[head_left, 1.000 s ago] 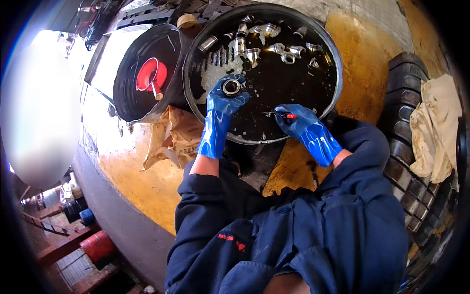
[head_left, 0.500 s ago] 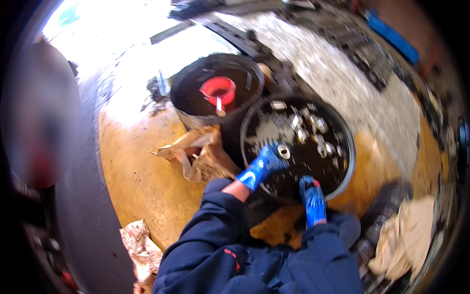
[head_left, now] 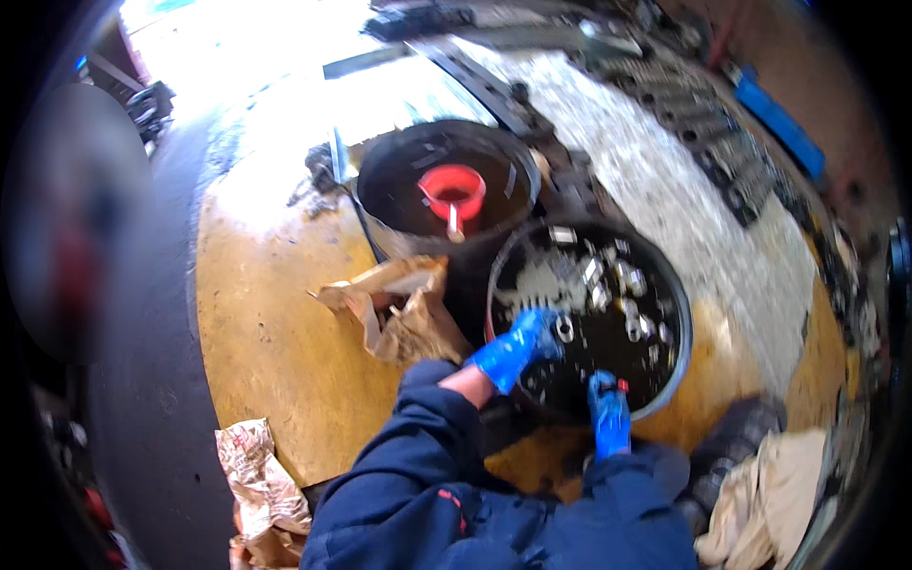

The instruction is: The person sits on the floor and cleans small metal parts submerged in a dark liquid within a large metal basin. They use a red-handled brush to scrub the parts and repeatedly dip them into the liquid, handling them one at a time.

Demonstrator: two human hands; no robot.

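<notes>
Right of the frame's middle sits a round black basin (head_left: 665,375) filled with dark liquid and a scatter of small metal parts (head_left: 608,275). Both hands wear blue gloves and reach into it from its lower left rim. The left hand (head_left: 513,347) lies over the basin's left edge, its fingers curled around a small metal ring (head_left: 564,329) that shows just at the fingertips — pinched, as far as the blur allows. The right hand (head_left: 608,413) sits lower, at the basin's bottom rim, closed around something small with a red tip (head_left: 623,385); what that thing is cannot be made out. The ring lies between the two hands, touching the left one and apart from the right.

Above and left of the basin stands a second black tub (head_left: 380,190) with a red funnel (head_left: 454,193) in it. Crumpled brown paper (head_left: 399,309) lies just left of the basin on the yellow floor (head_left: 266,332), and a pale rag (head_left: 760,494) lies at the lower right.
</notes>
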